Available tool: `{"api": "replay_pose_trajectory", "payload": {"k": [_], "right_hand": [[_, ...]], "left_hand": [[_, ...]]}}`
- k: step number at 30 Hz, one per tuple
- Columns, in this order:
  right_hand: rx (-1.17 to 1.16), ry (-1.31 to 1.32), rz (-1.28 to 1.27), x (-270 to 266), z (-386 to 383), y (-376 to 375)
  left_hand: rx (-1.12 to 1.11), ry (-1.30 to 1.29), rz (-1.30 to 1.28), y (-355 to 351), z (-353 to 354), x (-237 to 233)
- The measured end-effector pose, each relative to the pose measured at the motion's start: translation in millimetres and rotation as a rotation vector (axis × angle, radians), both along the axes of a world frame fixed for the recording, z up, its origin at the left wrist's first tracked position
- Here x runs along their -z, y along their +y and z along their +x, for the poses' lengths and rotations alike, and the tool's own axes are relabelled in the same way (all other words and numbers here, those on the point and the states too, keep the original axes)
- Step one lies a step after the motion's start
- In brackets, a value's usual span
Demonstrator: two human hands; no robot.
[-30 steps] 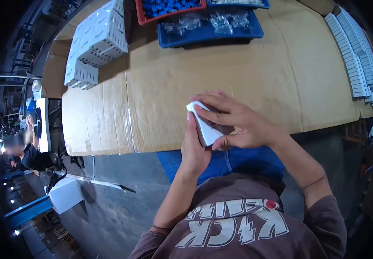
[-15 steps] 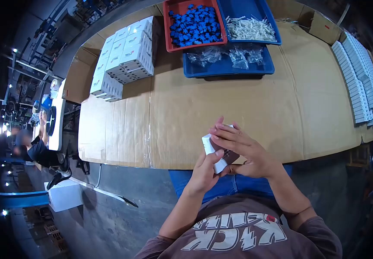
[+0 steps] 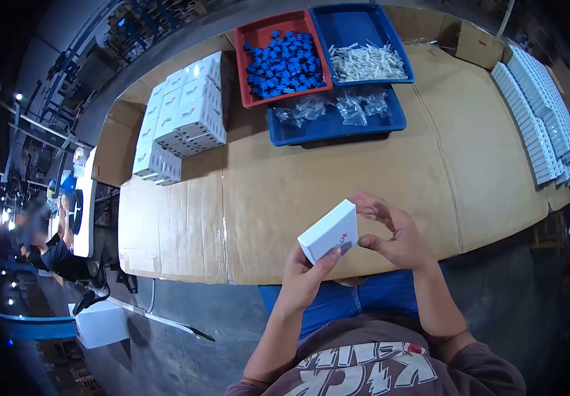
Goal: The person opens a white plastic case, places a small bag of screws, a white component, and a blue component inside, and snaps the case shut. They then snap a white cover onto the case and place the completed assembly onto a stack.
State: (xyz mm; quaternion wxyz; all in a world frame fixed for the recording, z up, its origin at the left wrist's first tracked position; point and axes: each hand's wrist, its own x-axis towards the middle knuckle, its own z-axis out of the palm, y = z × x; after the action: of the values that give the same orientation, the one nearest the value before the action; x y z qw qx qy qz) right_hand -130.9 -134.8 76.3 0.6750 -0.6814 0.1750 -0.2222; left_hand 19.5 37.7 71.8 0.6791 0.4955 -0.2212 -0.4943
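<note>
A small white box (image 3: pixel 330 232) with red and dark print is tilted above the table's front edge. My left hand (image 3: pixel 306 276) grips its lower end, thumb across the printed face. Just to the right of the box, my right hand (image 3: pixel 394 234) is apart from it, fingers curved and spread from the thumb. Whether its fingertips still touch the box's far edge is hard to make out, but nothing is held in it.
White boxes (image 3: pixel 189 109) are stacked at the left. At the back sit a red tray (image 3: pixel 251 99) of blue parts, a blue tray (image 3: pixel 400 59) of white plastic pieces and a lower blue tray (image 3: pixel 285 137) with clear bags. White flat pieces (image 3: pixel 536 119) are piled right. A co-worker (image 3: pixel 57 244) is far left.
The white box has turned so its printed face shows, and it has been raised a little. My right hand has come off it and moved right, opening. The view has shifted slightly.
</note>
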Motion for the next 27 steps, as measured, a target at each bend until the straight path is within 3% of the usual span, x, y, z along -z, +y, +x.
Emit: {"api": "replay_pose_trajectory", "payload": {"k": [3, 6, 12, 18, 21, 25, 27], "right_hand": [[-0.012, -0.071, -0.056, 16, 1, 10], [-0.031, -0.045, 0.140, 20, 2, 14], [-0.122, 0.081, 0.331, 16, 7, 15], [-0.024, -0.210, 0.391, 11, 16, 37], [0.073, -0.262, 0.413, 11, 14, 33], [0.182, -0.289, 0.388, 3, 10, 21], [0.155, -0.315, 0.280, 8, 11, 14]], "left_hand": [[0.046, 0.040, -0.076, 1, -6, 5], [0.048, 0.148, -0.055, -2, -6, 3], [-0.009, 0.113, -0.155, -4, -9, -9], [-0.040, -0.003, -0.336, -11, -1, -16], [-0.196, -0.031, -0.134, -6, -10, 3], [-0.317, -0.291, -0.238, -15, 2, 1], [-0.236, -0.331, -0.263, -12, 13, 1]]}}
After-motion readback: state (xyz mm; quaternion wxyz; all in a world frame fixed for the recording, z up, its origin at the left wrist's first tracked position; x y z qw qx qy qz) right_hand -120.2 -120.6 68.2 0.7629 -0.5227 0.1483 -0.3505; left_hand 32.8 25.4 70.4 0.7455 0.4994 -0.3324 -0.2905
